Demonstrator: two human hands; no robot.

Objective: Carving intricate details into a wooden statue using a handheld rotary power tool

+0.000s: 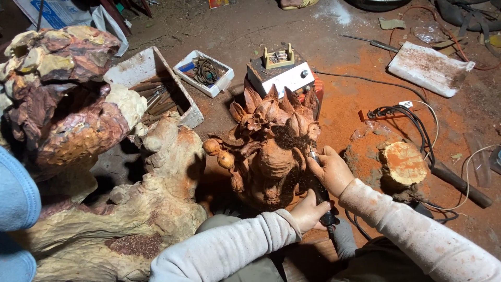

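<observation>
A reddish-brown wooden carving (269, 151) with petal and leaf shapes on top stands on the ground in front of me. My right hand (332, 171) grips the front of a slim black rotary carving handpiece (319, 188), its tip pressed against the carving's right side. My left hand (308, 211) closes around the rear of the same handpiece, near its black cable. Both sleeves are pale and dusted with red wood powder.
A large gnarled root block (141, 209) and a rough multicoloured wood piece (62, 99) lie at left. Behind are a white control box (282, 78), a tray of chisels (156, 94), a small tray (204, 73), a cut stump (403, 163), cables, and a foam block (429, 68).
</observation>
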